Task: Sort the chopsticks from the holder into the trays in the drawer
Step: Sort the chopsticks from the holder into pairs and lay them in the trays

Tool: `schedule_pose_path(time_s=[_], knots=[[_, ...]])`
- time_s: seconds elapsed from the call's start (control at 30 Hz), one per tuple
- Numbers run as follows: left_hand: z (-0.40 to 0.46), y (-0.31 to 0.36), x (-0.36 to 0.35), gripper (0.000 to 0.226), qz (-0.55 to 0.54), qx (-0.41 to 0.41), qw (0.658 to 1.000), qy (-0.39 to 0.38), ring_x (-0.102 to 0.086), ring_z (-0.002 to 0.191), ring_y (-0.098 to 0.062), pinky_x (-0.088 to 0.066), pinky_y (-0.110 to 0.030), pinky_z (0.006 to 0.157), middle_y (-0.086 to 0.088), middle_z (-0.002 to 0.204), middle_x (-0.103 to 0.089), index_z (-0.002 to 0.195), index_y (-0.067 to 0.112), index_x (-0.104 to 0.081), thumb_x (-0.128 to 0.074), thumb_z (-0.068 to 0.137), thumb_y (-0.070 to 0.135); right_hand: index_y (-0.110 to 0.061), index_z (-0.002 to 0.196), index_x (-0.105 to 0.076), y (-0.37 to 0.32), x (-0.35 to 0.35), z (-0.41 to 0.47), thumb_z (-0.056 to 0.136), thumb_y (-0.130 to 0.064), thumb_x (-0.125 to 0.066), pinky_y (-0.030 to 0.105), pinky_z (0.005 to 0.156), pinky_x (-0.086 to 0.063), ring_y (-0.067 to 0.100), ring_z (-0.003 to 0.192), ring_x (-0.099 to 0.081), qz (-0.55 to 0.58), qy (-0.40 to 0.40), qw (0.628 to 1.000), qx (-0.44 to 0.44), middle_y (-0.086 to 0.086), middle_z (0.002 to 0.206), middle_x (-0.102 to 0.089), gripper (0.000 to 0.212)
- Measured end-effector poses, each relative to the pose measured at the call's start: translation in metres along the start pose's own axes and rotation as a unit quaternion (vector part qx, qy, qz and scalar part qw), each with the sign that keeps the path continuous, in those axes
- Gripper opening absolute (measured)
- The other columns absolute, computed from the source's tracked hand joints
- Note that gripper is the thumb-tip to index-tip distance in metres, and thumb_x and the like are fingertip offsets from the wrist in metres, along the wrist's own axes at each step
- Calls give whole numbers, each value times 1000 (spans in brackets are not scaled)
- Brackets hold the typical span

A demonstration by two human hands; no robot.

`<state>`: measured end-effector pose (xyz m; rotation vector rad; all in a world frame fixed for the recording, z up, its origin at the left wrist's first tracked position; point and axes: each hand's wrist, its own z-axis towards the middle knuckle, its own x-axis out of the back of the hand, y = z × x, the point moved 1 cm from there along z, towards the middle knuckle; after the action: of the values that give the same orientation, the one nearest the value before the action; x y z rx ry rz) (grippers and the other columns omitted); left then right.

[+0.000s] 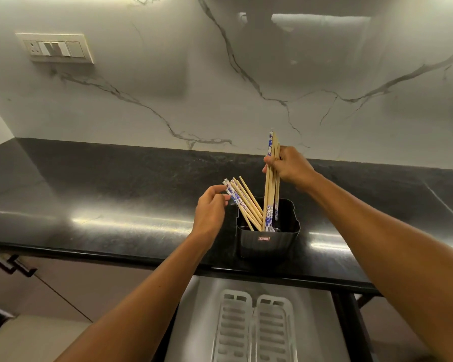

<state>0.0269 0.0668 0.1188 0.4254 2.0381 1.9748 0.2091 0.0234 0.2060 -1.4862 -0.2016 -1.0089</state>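
Chopsticks (272, 173) in an upright bundle are clenched by the right hand (289, 167) above the holder (268, 241); left hand (211, 209), loose-fingered, nears the leaning ones (242, 202); next, judged: carry to drawer trays (256, 327).

Black stone worktop (115, 184) bare to left and right of the square black plastic holder (268, 241), with open passage on both sides. Holder mouth partly blocked: loose wooden chopsticks (246, 202) fanned up-left, against the left hand (211, 210); near-upright wooden bundle (272, 178) gripped by the right hand (289, 167) over the middle. Right rear corner of the mouth free. Below, open steel drawer (202, 309) with two grey slotted trays (256, 330) unobstructed from above between the forearms.
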Motion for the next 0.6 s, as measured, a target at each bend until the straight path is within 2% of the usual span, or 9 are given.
schedule_pose_path(time_s=[0.1, 0.2, 0.3, 0.4, 0.5, 0.6], knots=[[-1, 4, -8, 23, 14, -22, 999, -29, -62, 95, -9, -48, -36, 93, 0, 108, -68, 114, 16, -62, -48, 97, 14, 0, 99, -60, 3, 5, -4, 97, -20, -50, 39, 82, -57, 25, 80, -71, 49, 15, 998, -27, 15, 90, -71, 22], [-2, 5, -17, 26, 40, -44, 996, -60, -62, 105, -17, -48, -39, 97, -3, 112, -65, 121, 19, -60, -48, 98, 21, 0, 102, -59, 1, 14, -6, 97, -20, -51, 42, 82, -58, 25, 80, -71, 57, 30, 997, -33, 14, 89, -71, 22], [-5, 7, -30, 35, 98, -75, 987, -108, -59, 112, -14, -46, -34, 100, 0, 121, -61, 132, 23, -52, -45, 99, 31, -4, 97, -56, -11, 29, -5, 97, -18, -49, 39, 76, -59, 23, 79, -71, 67, 40, 997, -20, 16, 90, -70, 15], [-6, 14, -42, 46, 136, -87, 972, -170, -54, 120, -14, -43, -34, 104, -2, 133, -56, 142, 20, -42, -46, 99, 36, -5, 95, -54, -33, 47, -3, 97, -18, -49, 26, 61, -57, 16, 72, -70, 86, 30, 996, -7, 14, 89, -69, 14], [-11, 22, -47, 35, 97, -96, 964, -229, -60, 104, -13, -50, -32, 93, -1, 112, -63, 129, 17, -51, -47, 99, 33, -6, 95, -55, -56, 61, -3, 97, -19, -49, 23, 55, -57, 17, 67, -72, 122, -4, 993, -3, 12, 84, -70, 14], [-23, 25, -48, 25, 4, -48, 961, -272, -69, 96, -16, -57, -28, 82, -2, 98, -72, 114, 17, -59, -50, 96, 32, -3, 101, -55, -67, 64, -7, 97, -18, -49, 22, 51, -55, 17, 66, -73, 178, -41, 983, -32, 11, 84, -71, 16]])
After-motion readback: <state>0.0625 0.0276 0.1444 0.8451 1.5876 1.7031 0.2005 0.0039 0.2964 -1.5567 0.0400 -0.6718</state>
